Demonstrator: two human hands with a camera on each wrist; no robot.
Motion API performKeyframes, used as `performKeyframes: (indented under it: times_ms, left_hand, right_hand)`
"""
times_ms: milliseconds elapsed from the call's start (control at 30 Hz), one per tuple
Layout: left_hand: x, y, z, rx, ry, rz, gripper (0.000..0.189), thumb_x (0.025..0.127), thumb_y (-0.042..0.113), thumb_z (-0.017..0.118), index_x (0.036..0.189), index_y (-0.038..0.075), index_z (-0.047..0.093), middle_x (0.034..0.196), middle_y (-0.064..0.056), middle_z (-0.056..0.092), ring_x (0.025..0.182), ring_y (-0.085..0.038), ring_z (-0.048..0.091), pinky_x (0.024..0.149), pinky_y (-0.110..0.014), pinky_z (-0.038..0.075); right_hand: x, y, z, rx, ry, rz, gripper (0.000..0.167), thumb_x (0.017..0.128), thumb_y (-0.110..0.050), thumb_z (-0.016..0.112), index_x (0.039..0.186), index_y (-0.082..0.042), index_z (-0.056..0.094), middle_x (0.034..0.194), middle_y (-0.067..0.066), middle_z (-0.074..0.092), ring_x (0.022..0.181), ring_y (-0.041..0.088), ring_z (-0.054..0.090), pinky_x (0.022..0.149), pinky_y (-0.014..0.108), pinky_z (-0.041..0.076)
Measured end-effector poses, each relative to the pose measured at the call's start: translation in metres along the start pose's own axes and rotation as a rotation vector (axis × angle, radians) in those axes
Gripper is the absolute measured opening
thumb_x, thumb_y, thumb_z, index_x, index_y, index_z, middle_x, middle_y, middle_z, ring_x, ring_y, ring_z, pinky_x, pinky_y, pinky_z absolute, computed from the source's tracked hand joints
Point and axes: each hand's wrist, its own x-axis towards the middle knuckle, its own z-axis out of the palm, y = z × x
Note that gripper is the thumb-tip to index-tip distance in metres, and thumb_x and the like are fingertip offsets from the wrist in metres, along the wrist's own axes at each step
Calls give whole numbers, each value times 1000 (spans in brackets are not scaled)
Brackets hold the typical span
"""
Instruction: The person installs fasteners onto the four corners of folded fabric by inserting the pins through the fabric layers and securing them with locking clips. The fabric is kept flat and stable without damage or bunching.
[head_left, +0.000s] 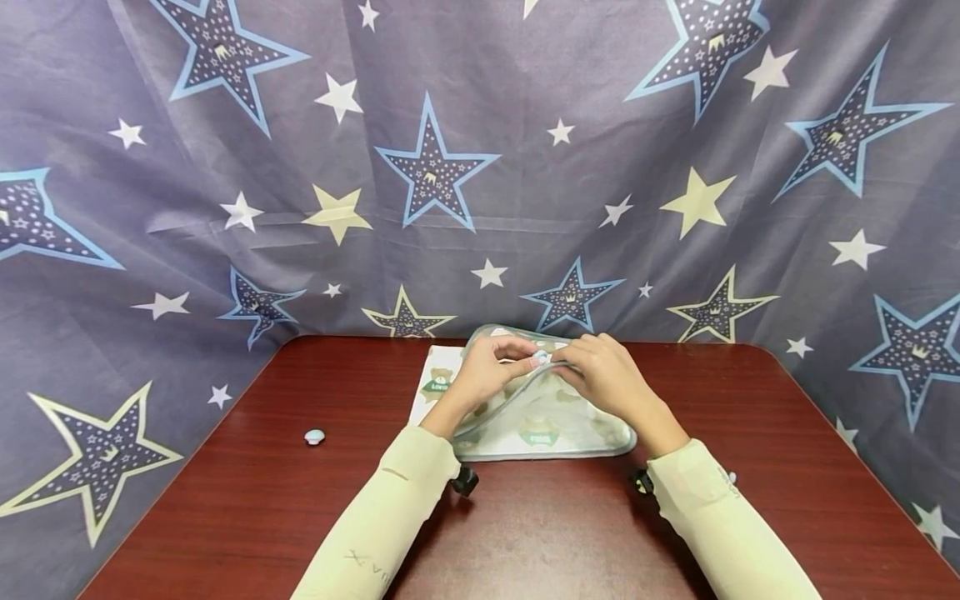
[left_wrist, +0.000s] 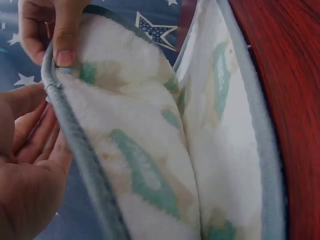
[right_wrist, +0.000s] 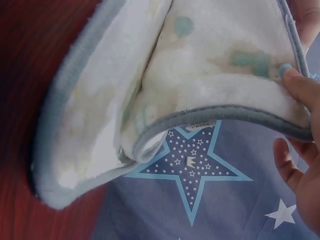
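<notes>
A fleece blanket [head_left: 540, 429], white with a bear print and grey-blue piping, lies folded on the table with one edge lifted. At that raised edge sits a small light-blue and white quilt clip [head_left: 541, 357]. My left hand [head_left: 491, 367] pinches at the clip from the outer side, thumb and fingertips by its white part [left_wrist: 48, 99]. My right hand [head_left: 603, 375] grips the piped edge, its thumb on the clip's blue cap [right_wrist: 284, 69] on the inner side. Whether the clip's two parts are joined through the cloth is hidden.
Another mushroom-shaped clip [head_left: 314, 436] lies on the left of the red-brown table [head_left: 262, 517]. A small white piece [head_left: 732, 477] shows beside the right sleeve, partly hidden. A star-printed curtain [head_left: 480, 208] hangs behind the table's back edge.
</notes>
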Motion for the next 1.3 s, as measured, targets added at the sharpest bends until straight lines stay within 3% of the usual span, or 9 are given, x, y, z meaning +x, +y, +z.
performKeyframes:
  times_ms: [167,400,567,733,1000,1167,1300]
  left_hand:
    - [-5,-1,-4,77,-28,19,19,89,19,81,101,6,75,92,-3,75,82,-13,70,75,-27,56]
    - [-8,6,0,333,-199,118,17,86,24,85,90,11,75,78,5,71,68,-6,65,66,-24,54]
    - [-5,10,8,421,-236,131,11,90,21,81,90,12,74,77,6,69,68,-4,63,66,-22,52]
    - [-1,9,11,434,-221,117,9,92,21,78,89,13,75,75,7,69,65,-3,61,63,-22,50]
    - [4,1,11,370,-140,99,10,93,22,78,90,13,77,75,7,71,64,-4,62,62,-23,50]
    - [8,-4,8,334,-103,76,11,93,23,77,93,12,78,80,6,73,69,-5,63,65,-24,52]
    - [13,-14,3,312,-36,34,13,94,26,77,95,14,79,81,5,73,72,-8,65,67,-27,53]
  right_hand:
    - [1,1,-2,10,-31,22,15,83,-19,85,95,-16,77,89,-3,74,75,19,64,69,39,47]
    - [-1,4,-5,59,-112,19,14,83,-17,85,93,-14,77,89,-3,74,77,18,67,73,41,52]
    - [-2,6,-6,89,-163,23,12,85,-16,84,94,-15,77,88,-4,73,77,16,68,73,39,53]
    - [-5,10,-11,82,-219,54,10,88,-21,82,95,-17,76,89,-7,72,76,12,65,70,36,52]
    - [-18,24,-35,37,-257,111,15,90,-29,79,97,-15,74,73,-12,58,67,8,55,63,33,47]
    - [-33,31,-51,17,-301,131,10,92,-27,77,93,-18,74,78,-13,64,71,9,58,66,35,49]
    - [-53,37,-62,-4,-353,141,7,92,-26,76,92,-20,74,85,-13,67,73,8,60,67,35,50]
